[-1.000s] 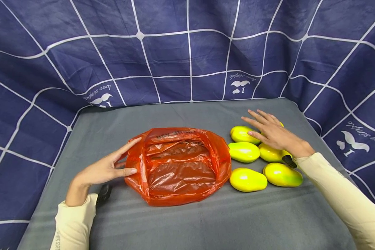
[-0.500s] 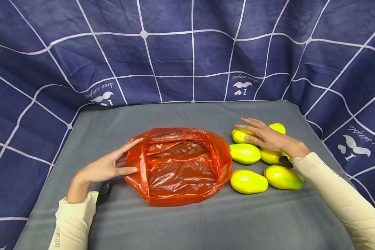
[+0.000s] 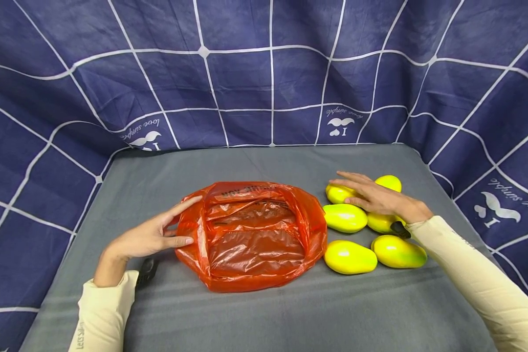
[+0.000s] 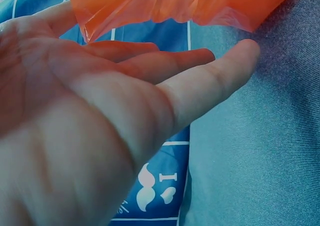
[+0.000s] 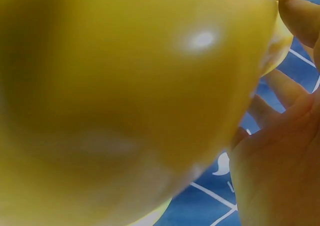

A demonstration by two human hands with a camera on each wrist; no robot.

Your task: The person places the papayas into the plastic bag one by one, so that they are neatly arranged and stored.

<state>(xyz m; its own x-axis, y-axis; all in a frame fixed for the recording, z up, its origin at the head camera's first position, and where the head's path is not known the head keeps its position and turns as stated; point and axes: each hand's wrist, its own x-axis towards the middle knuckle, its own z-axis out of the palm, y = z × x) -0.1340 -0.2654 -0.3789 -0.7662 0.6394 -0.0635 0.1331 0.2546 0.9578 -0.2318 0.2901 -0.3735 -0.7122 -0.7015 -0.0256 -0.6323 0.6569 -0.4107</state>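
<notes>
A red plastic bag [image 3: 255,254] lies in the middle of the table with its wide mouth facing up. My left hand [image 3: 143,237] is at its left side, thumb and fingers spread along the plastic; in the left wrist view the extended fingers [image 4: 200,88] lie under the bag's edge [image 4: 175,6]. My right hand [image 3: 376,195] reaches over the back-left yellow mango [image 3: 336,194], fingers along its far side and thumb on its near side. Whether it grips that mango is not plain. A nearer mango [image 5: 135,86] fills much of the right wrist view.
Several more mangoes lie right of the bag, among them a mango [image 3: 349,256] at the front, a green-tipped mango [image 3: 398,252] and a mango [image 3: 388,183] at the back. A blue checked curtain [image 3: 233,88] borders the grey table [image 3: 264,322] behind and on both sides.
My right hand has come down and a little left and nearer, from above the mangoes onto the back-left one. The left hand and the bag have stayed in place.
</notes>
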